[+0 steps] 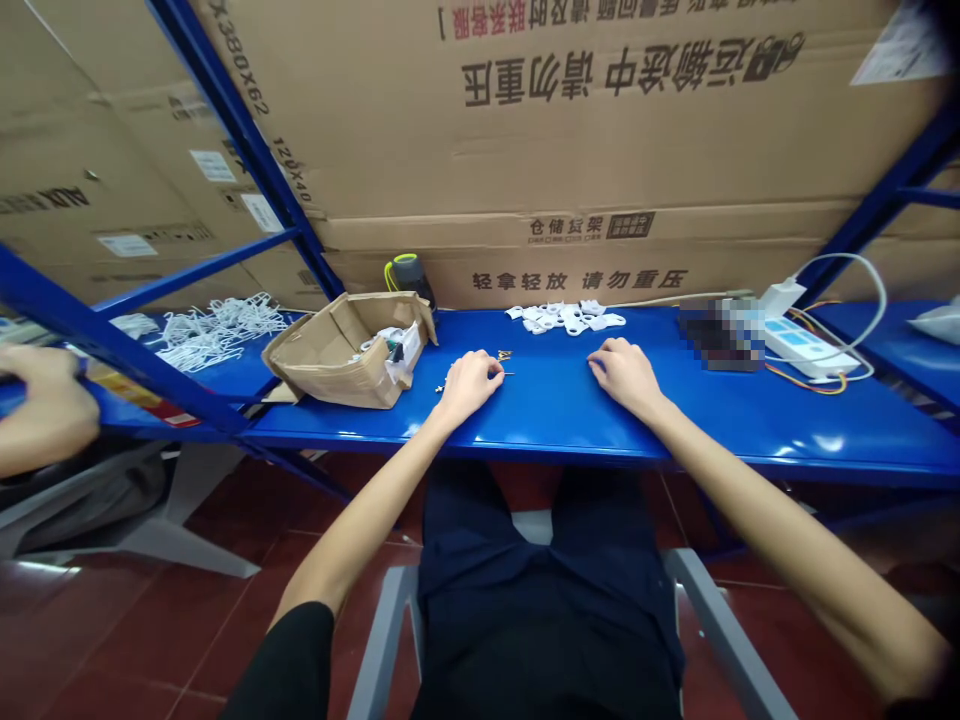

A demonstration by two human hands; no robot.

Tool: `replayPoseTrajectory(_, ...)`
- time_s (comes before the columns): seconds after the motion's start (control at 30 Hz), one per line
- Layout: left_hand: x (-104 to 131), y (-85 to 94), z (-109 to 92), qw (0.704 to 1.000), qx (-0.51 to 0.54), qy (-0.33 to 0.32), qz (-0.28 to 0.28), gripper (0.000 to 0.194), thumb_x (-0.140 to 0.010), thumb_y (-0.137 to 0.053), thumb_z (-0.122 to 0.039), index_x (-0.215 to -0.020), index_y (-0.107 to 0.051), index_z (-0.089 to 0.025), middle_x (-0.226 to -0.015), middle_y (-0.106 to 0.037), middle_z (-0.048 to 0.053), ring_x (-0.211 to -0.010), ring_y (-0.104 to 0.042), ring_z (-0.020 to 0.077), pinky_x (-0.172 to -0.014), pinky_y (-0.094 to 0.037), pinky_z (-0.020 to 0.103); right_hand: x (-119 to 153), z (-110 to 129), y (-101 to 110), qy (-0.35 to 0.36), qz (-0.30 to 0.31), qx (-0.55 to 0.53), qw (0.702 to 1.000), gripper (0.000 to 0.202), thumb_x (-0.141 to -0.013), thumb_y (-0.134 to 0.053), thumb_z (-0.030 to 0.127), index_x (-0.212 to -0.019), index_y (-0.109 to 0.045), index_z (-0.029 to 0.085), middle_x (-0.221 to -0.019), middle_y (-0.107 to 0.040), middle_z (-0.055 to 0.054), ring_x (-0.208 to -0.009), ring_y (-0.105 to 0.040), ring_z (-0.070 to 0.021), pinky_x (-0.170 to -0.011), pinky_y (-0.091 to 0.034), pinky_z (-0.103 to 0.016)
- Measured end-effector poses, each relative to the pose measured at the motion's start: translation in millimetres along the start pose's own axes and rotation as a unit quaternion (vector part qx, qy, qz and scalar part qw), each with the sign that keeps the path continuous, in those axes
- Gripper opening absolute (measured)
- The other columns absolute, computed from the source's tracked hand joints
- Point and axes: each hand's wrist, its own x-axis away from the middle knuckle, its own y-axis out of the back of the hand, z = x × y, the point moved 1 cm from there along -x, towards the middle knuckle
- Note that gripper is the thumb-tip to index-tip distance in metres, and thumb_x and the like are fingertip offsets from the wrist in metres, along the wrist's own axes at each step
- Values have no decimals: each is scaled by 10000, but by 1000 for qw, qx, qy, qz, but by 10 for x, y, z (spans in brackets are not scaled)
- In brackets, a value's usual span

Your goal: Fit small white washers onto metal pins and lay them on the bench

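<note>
My left hand (471, 386) rests on the blue shelf top (547, 400), its fingers curled and closed. A thin pin-like metal piece (510, 374) sticks out at its fingertips. Just beyond the fingers lie small brass-coloured pieces (505, 355), and a few tiny metal bits (440, 388) show at the hand's left side. My right hand (624, 372) lies on the shelf to the right, fingers loosely bent and apart, with nothing visible in them. Farther back, between the hands, is a loose pile of white plastic parts (570, 318) with round holes.
Left of my left hand stands an open cardboard box (337, 350) with small items, a dark bottle-shaped object (411, 275) behind it. A white power strip (806, 345) with cables lies at right. Beyond the blue post are white hooks (214, 330) and another person's hand (45, 400).
</note>
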Motion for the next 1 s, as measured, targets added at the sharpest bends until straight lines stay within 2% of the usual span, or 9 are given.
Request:
replayPoseTrajectory(0.17, -135, -40, 101, 999, -35, 5, -22, 209, -1004, -664, -286, -1116, -827, -217, -1179, -748, 98, -1086, -672, 267, -954, -525, 365, -7, -68, -47, -21, -27, 51, 998, 361, -1022, -465, 198, -1098, -813, 137, -1118, -731, -204, -1033, -590, -337, -802, -377, -425)
replayPoseTrajectory(0.3, -116, -5, 123, 999, -39, 8, -28, 236, -1038, -633, -311, -1152, -813, -209, -1188, -745, 98, -1088, -670, 261, -957, -509, 358, 42, -23, -47, -16, -34, 59, 998, 368, -1017, -451, 171, -1157, -789, 130, -1151, -711, -215, -1056, -570, -345, -806, -353, -426)
replayPoseTrajectory(0.53, 256, 331, 332, 997, -65, 30, -21, 265, -1053, -604, -336, -1116, -828, -210, -1160, -759, 94, -1082, -656, 287, -943, -494, 388, 84, 188, 5, 37, -32, 58, 997, 348, -1037, -450, 163, -1166, -774, 154, -1127, -699, -184, -1056, -558, -324, -821, -329, -419)
replayPoseTrajectory(0.63, 425, 398, 405, 995, -98, 27, -8, 278, -1042, -625, -370, -1180, -819, -227, -1177, -748, 100, -1102, -637, 307, -919, -490, 401, 82, 324, 18, 80, -32, 59, 995, 333, -1042, -457, 172, -1155, -771, 161, -1114, -701, -173, -1038, -558, -316, -817, -327, -419)
replayPoseTrajectory(0.77, 510, 389, 381, 992, -129, 12, 8, 245, -1045, -608, -310, -1123, -830, -243, -1191, -740, 106, -1115, -618, 320, -915, -466, 423, 102, 432, 43, 121, -26, 60, 990, 348, -1060, -435, 175, -1164, -766, 157, -1113, -698, -168, -1035, -563, -313, -823, -333, -426)
replayPoseTrajectory(1.0, 519, 268, 164, 997, -79, -16, 4, 250, -1056, -585, -260, -1048, -834, -275, -1165, -748, 95, -1139, -601, 313, -949, -446, 444, 136, 451, 56, 120, -14, 16, 993, 352, -1060, -444, 189, -1175, -776, 161, -1109, -702, -175, -1044, -581, -320, -872, -384, -432)
